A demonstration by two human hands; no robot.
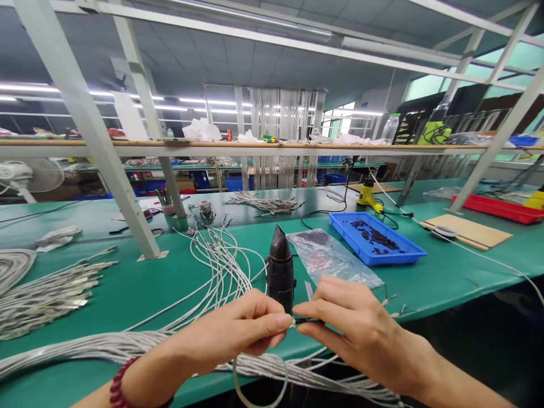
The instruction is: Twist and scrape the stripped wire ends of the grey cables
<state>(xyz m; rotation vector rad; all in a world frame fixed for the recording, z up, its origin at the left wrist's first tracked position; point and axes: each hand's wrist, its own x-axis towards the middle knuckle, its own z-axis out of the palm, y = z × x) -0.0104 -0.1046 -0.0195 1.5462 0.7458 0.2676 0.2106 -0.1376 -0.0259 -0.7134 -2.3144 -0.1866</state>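
Note:
At the front of the bench, my left hand (255,324) is pinched on a grey-white cable (236,381), which hangs in a loop below it. A small pale tip sticks out between thumb and finger. Facing it, my right hand (357,326) pinches a thin black piece (313,321) close against that tip; its exact kind is hidden by the fingers. Just behind both hands stands a black, pointed device (281,272), upright. A thick bundle of grey cables (106,347) runs across the bench edge beneath my hands.
Behind my right hand lie a clear plastic bag (331,258) and a blue tray (369,258) with small black parts. Loose cables (221,260) spread left of the black device. A yellow heat gun (369,195), a red tray (501,209) and a white post (127,209) stand farther off.

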